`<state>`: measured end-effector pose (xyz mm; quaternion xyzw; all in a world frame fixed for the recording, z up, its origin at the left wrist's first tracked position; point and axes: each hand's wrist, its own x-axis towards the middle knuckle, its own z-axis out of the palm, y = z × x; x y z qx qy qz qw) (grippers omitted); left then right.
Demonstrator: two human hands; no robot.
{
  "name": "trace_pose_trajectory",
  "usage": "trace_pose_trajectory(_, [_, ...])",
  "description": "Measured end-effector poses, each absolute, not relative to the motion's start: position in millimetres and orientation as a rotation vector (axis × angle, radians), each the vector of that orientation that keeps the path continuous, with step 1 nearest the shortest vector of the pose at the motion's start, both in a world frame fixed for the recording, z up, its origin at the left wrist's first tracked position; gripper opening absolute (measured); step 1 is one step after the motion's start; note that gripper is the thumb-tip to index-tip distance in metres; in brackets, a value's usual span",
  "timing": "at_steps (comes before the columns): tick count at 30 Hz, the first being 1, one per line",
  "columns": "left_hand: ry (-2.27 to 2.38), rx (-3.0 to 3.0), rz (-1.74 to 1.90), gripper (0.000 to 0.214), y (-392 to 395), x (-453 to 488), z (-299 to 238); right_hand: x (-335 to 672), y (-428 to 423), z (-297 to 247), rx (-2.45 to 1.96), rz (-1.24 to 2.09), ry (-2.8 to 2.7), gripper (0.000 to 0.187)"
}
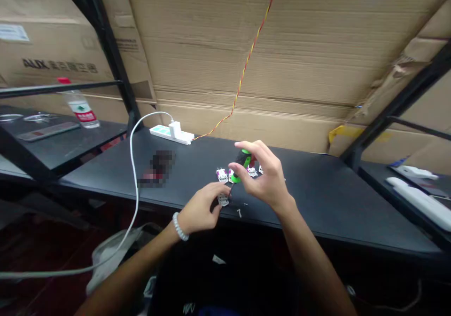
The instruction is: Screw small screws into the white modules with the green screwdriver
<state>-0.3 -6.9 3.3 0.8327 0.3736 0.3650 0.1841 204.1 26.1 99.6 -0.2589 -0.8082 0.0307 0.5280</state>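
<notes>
My right hand [263, 172] grips a green-and-black screwdriver [243, 160] by its handle. The shaft slants down to a small white part [223, 200] near the table's front edge. Fingers of my left hand [202, 208], which wears a beaded bracelet, are closed on that white part and hold it against the table. Just behind it stand several similar white pieces [221, 175] with purple bits, some hidden by the right hand. Small loose screws [239, 212] lie to the right of the held part.
A white power strip [165, 133] with a plugged-in charger sits at the back left, its white cable [132, 156] hanging over the front edge. A blurred dark object [158, 168] lies on the left of the black table [317, 198]. Black metal posts [112, 52] flank the table.
</notes>
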Motion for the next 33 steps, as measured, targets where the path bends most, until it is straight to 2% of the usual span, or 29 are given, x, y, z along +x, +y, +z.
trace_pose_trajectory(6, [1.065,2.33,1.024,0.049,-8,0,4,209,21,100,-0.493,0.535,-1.911,0.031])
trace_pose_trajectory(9, [1.063,2.33,1.032,0.05,-7,0,4,206,21,102,-0.578,0.396,-1.879,0.022])
trace_pose_trajectory(14, [1.056,2.323,1.034,0.049,-7,0,2,201,24,103,-0.67,0.112,-1.835,0.023])
trace_pose_trajectory(17, [1.057,2.312,1.04,0.048,-6,-1,2,199,25,103,-0.68,-0.002,-1.799,0.03])
trace_pose_trajectory(26, [1.069,2.274,1.01,0.046,-6,-1,2,188,26,109,-0.835,-0.253,-1.767,0.066])
trace_pose_trajectory(30, [1.057,2.259,1.031,0.044,-7,0,2,186,31,108,-0.92,-0.206,-1.739,0.072])
trace_pose_trajectory(33, [1.08,2.277,1.014,0.043,-8,-2,5,192,32,108,-0.914,-0.116,-1.701,0.069])
